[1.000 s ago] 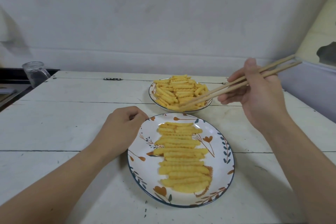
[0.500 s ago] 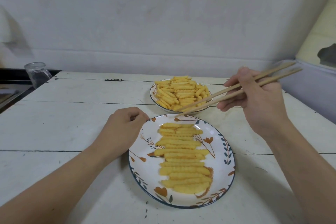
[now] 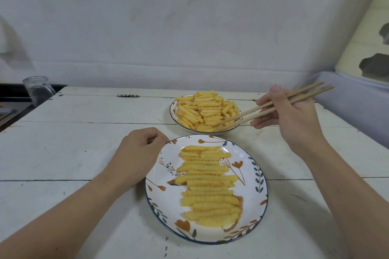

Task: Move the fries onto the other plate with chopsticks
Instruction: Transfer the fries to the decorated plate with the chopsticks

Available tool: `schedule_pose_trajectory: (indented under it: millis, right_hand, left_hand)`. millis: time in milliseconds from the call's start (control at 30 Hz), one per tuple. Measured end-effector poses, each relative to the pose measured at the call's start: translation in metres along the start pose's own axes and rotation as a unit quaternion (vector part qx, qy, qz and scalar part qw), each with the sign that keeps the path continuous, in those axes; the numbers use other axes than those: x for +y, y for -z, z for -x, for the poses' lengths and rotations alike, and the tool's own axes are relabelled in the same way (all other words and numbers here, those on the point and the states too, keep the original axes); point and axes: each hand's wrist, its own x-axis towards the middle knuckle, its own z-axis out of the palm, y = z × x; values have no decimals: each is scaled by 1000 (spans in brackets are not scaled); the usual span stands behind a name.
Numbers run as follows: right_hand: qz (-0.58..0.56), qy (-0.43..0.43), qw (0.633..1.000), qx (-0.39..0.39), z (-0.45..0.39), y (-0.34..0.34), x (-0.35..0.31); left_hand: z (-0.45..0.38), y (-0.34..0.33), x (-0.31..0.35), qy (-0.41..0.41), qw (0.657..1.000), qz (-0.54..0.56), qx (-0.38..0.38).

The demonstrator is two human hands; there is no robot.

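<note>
- A white wooden table made of painted planks is seen under everything, and a pale wall is seen behind it.
- A large flowered plate is placed at the near side of the table. On it, crinkle-cut fries are laid crosswise in a neat column from the far rim toward the near rim.
- A smaller far plate is placed just behind the large one, apart from it. A loose heap of fries is piled on it.
- The left hand is rested on the table with the fingers curled in. Nothing is held in it, and its knuckles are just at the left rim of the flowered plate.
- The right hand is raised to the right of the far plate. Its fingers and thumb are closed around a pair of wooden chopsticks.
- The chopstick tips are brought close together at the near right edge of the heap. Whether a fry is pinched between them cannot be told.
- A clear glass cup is seen at the far left edge, beside the table.
</note>
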Motion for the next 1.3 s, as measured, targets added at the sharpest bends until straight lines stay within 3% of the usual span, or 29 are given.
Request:
schedule_pose_trajectory:
  millis: [200,300,600,1033,1300]
  right_hand:
    - [-66,6,997,43,-1,6,-7]
    - [-99,-3,995,26,0,11,-15]
    - [-36,28,998,-32,10,5,-26]
    - [-45,47,997,32,5,3,-15]
    - [-31,10,999,-12,2,-22,5]
  left_hand:
    - [-1,0,1,-2,1000,-18,2]
    - [0,0,0,-1,1000,-11,2]
    - [-1,1,0,-2,1000,-18,-2]
    - [-1,0,1,3,1000,-20,2]
    - [-1,0,0,-1,1000,-17,4]
